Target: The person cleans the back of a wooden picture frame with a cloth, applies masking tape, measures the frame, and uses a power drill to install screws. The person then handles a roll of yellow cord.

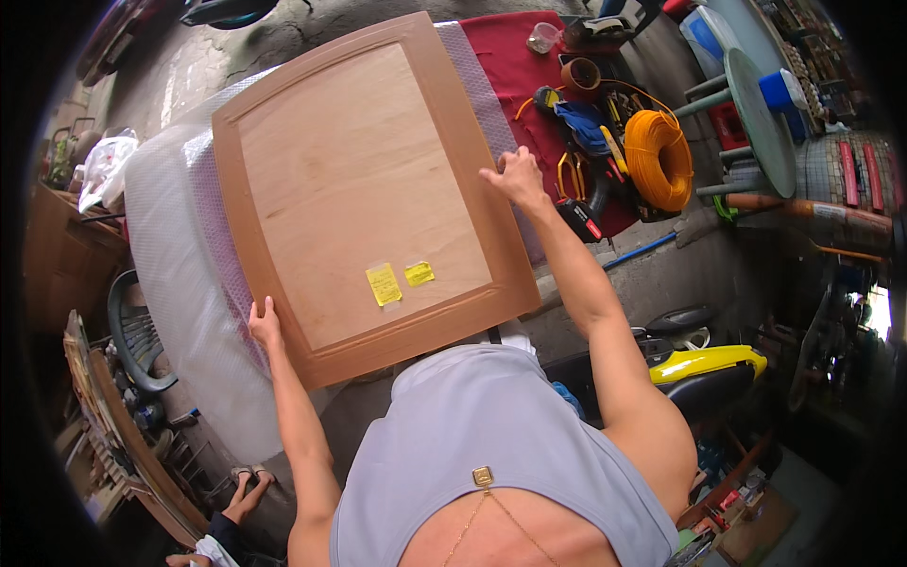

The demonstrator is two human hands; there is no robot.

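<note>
A framed wooden panel (364,180), with a brown border and a paler plywood middle, lies in front of me, its near edge by my body. My left hand (265,323) grips its left edge near the close corner, thumb on top. At the far right edge is my right hand (518,178), fingers bent and a digit over the border; its fingertips are partly hidden. Two yellow paper notes (384,284) are taped on the plywood near me. Beneath the panel are bubble wrap (203,189) and a red cloth (496,47).
Right of the panel, an orange coil of cord (658,161), a roll of brown tape (580,74), a tape measure (546,97) and hand tools crowd the cloth. A green stool (761,123) stands farther right. At left are a dark plastic chair (142,331) and stacked boards (123,425).
</note>
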